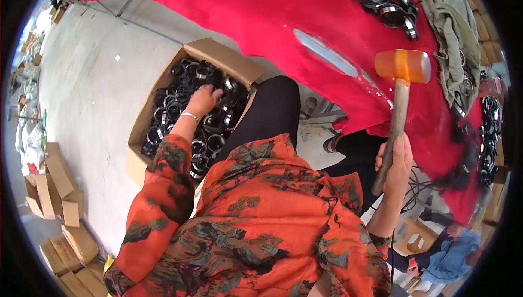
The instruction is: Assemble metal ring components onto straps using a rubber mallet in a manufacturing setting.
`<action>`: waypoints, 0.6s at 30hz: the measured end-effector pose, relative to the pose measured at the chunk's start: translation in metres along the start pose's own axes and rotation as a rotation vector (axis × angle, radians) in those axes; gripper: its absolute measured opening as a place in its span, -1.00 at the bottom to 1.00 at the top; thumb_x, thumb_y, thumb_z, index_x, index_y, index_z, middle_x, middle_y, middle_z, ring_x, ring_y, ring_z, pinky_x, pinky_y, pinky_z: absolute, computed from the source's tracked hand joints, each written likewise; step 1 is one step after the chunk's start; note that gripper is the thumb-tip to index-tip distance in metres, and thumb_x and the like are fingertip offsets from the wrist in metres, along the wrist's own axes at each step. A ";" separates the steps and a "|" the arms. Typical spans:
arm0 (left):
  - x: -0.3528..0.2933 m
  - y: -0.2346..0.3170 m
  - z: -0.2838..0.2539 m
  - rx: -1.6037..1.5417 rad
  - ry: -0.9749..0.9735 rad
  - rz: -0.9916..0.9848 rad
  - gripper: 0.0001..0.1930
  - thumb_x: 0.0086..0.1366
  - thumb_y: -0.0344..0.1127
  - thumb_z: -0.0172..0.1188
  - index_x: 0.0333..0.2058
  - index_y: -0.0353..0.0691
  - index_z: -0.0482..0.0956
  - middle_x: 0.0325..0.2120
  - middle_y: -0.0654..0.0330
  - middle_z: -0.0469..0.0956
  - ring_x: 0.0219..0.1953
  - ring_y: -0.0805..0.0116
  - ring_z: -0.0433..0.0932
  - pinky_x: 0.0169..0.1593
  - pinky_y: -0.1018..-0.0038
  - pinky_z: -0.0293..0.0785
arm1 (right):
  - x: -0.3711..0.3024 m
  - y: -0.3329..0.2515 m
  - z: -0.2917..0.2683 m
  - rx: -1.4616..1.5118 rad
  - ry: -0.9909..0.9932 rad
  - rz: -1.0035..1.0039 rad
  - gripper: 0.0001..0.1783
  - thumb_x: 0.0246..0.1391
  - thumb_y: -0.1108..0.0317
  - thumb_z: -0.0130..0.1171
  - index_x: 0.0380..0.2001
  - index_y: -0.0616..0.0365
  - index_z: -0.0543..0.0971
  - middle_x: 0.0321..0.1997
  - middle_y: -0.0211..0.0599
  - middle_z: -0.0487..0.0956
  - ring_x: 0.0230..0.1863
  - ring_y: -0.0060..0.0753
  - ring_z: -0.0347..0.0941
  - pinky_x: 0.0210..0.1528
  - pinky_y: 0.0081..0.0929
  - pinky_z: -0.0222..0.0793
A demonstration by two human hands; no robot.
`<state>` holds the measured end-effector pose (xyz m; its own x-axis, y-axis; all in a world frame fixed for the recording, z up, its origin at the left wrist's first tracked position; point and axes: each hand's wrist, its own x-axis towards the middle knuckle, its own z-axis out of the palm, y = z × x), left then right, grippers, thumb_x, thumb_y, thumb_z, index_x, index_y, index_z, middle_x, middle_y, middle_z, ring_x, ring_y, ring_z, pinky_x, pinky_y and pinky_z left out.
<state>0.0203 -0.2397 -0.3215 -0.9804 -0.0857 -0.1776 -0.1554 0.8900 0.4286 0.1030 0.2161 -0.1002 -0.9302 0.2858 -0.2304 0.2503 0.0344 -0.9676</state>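
Observation:
My right hand [400, 158] is wrapped round the wooden handle of a mallet [388, 65], which stands nearly upright over the red-covered table. The mallet's head is translucent amber. On the left, my left hand [204, 101] reaches into an open cardboard box [136, 161]. Its fingers are curled down among black ring-shaped parts [177, 93] with shiny metal bands. What those fingers grip, if anything, is hidden. The box stands beside my left leg and is heaped with such rings.
A red cloth [234, 8] covers the table, with a pale bare strip [327, 52] showing through. More black-and-silver ring parts [389, 3] lie at its far side, near a grey-green cloth [455, 41]. Cardboard boxes [54, 188] stand on the left floor. Another person [452, 256] sits at lower right.

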 end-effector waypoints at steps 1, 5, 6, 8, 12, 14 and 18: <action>0.016 0.021 -0.016 -0.021 0.060 0.039 -0.60 0.24 -0.06 -0.01 -0.18 -0.31 0.49 -0.25 -0.22 0.49 -0.15 -0.17 0.44 -0.08 0.12 0.36 | -0.007 -0.001 -0.002 -0.006 0.028 -0.011 -0.54 0.22 0.11 -0.10 0.05 0.20 0.29 -0.58 -0.40 0.38 -0.68 -0.67 0.27 -0.69 -0.72 0.19; 0.024 0.136 -0.094 -0.618 0.446 0.070 -0.82 0.21 -0.31 0.06 -0.35 -0.33 0.52 -0.54 0.00 0.53 -0.45 0.20 0.57 -0.34 0.40 0.45 | -0.007 0.002 -0.010 -0.004 -0.021 0.019 -0.51 0.21 0.13 -0.09 0.10 0.22 0.27 -0.58 -0.43 0.38 -0.69 -0.68 0.27 -0.68 -0.72 0.20; 0.029 0.155 -0.105 -0.670 0.505 0.242 -0.85 0.23 -0.34 0.08 -0.34 -0.31 0.52 -0.52 0.27 0.53 -0.50 0.64 0.45 -0.43 0.64 0.38 | -0.004 0.004 -0.010 0.012 -0.037 0.003 -0.52 0.22 0.13 -0.09 0.09 0.21 0.28 -0.59 -0.44 0.38 -0.68 -0.69 0.26 -0.67 -0.73 0.19; 0.035 0.221 -0.135 -0.638 0.490 0.427 -0.85 0.21 -0.35 0.10 -0.33 -0.31 0.51 -0.51 0.22 0.54 -0.49 0.56 0.47 -0.41 0.60 0.39 | -0.001 0.006 -0.011 0.036 -0.059 0.001 -0.52 0.22 0.14 -0.09 0.11 0.20 0.28 -0.58 -0.46 0.38 -0.68 -0.71 0.26 -0.67 -0.74 0.19; 0.087 0.327 -0.141 -0.381 0.546 0.826 -0.74 0.11 -0.32 0.18 -0.25 -0.34 0.48 -0.38 0.07 0.52 -0.35 0.16 0.51 -0.27 0.41 0.42 | -0.005 0.003 -0.010 0.035 -0.063 -0.005 -0.51 0.22 0.18 -0.09 0.14 0.20 0.26 -0.57 -0.50 0.36 -0.64 -0.74 0.25 -0.63 -0.76 0.19; 0.121 0.360 -0.130 -0.330 0.530 0.841 -0.70 0.08 -0.30 0.20 -0.23 -0.34 0.48 -0.34 0.04 0.51 -0.28 0.06 0.49 -0.20 0.36 0.43 | -0.005 0.007 -0.012 0.032 -0.082 -0.020 -0.52 0.23 0.19 -0.10 0.13 0.21 0.27 -0.56 -0.51 0.36 -0.63 -0.75 0.25 -0.61 -0.76 0.20; 0.173 0.388 -0.109 0.080 0.450 0.838 -0.66 0.03 -0.22 0.23 -0.26 -0.32 0.50 -0.27 0.02 0.49 -0.13 0.06 0.44 -0.06 0.26 0.38 | -0.005 0.004 -0.011 0.030 -0.096 -0.013 -0.53 0.23 0.20 -0.10 0.12 0.22 0.27 -0.55 -0.51 0.38 -0.61 -0.75 0.26 -0.59 -0.76 0.22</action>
<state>-0.2233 0.0420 -0.0894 -0.7262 0.4450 0.5240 0.6114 0.7665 0.1965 0.1110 0.2251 -0.1021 -0.9551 0.1923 -0.2255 0.2313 0.0082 -0.9728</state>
